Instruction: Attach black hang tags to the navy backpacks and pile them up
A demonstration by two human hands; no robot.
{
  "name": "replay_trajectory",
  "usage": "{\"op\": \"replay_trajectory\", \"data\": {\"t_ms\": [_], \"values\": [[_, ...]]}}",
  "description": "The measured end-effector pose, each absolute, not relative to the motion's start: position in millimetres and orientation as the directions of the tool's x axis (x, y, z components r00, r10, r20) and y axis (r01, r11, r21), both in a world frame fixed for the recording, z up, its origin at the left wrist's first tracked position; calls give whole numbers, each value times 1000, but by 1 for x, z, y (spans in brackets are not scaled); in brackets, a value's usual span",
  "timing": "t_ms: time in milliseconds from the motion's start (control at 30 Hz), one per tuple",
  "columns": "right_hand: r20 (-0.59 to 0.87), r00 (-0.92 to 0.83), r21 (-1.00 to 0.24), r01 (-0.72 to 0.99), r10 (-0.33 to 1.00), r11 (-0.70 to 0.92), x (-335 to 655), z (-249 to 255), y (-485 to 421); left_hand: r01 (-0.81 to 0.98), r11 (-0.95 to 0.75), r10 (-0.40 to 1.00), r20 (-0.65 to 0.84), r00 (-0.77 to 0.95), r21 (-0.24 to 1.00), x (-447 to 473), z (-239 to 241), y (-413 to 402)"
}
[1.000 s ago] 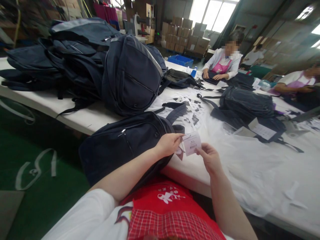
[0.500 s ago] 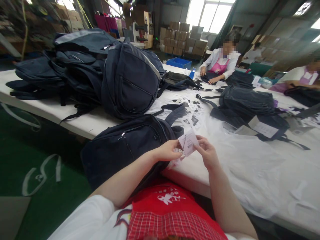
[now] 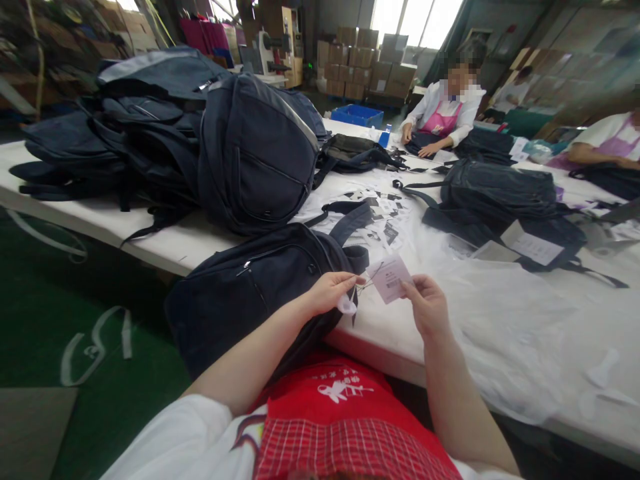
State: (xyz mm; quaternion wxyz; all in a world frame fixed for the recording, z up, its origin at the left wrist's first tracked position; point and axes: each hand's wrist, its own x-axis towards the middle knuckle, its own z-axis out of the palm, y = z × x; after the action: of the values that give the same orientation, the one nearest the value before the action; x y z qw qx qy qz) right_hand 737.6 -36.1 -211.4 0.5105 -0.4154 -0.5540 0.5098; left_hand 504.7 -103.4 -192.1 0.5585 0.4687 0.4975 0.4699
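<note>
Between my hands is a white square hang tag (image 3: 390, 279) with printing and a barcode. My right hand (image 3: 425, 300) pinches its right edge. From the tag's left corner a thin dark string (image 3: 367, 283) runs to my left hand (image 3: 333, 292), whose fingertips are closed on it. A small white scrap (image 3: 347, 305) hangs just under the left fingers; I cannot tell how it is attached. Beneath my left forearm lies a dark navy backpack (image 3: 225, 293), zipped front up, at the table's near edge.
More navy backpacks (image 3: 255, 153) are piled on the white table (image 3: 165, 250) at left. Loose tags (image 3: 385, 213) are scattered mid-table. At right lie a dark backpack (image 3: 500, 187) and clear plastic (image 3: 480, 333). Across the table, a person in a pink apron (image 3: 443, 119) handles dark fabric.
My hands have drawn apart. The tag has moved right with my right hand, and its string now stretches to my left hand. The view has shifted slightly.
</note>
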Motion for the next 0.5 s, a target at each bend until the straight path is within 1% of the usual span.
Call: {"op": "replay_trajectory", "data": {"t_ms": [133, 267, 333, 433, 500], "values": [[196, -67, -980, 27, 978, 198, 743, -215, -34, -55, 94, 993, -98, -62, 994, 495, -193, -101], [241, 4, -965, 107, 970, 239, 743, -225, -34, -145, -55, 982, 27, -186, 988, 487, -192, -97], [277, 22, -951, 151, 961, 270, 742, -228, -35, -106, -103, 970, 76, -232, 989, 483, -188, -97], [304, 32, -938, 187, 952, 293, 741, -230, -37, 9, -150, 950, 146, -277, 989, 478, -183, -99], [311, 40, -937, 183, 950, 299, 739, -230, -38, -31, -155, 956, 141, -258, 988, 476, -180, -100]]}}
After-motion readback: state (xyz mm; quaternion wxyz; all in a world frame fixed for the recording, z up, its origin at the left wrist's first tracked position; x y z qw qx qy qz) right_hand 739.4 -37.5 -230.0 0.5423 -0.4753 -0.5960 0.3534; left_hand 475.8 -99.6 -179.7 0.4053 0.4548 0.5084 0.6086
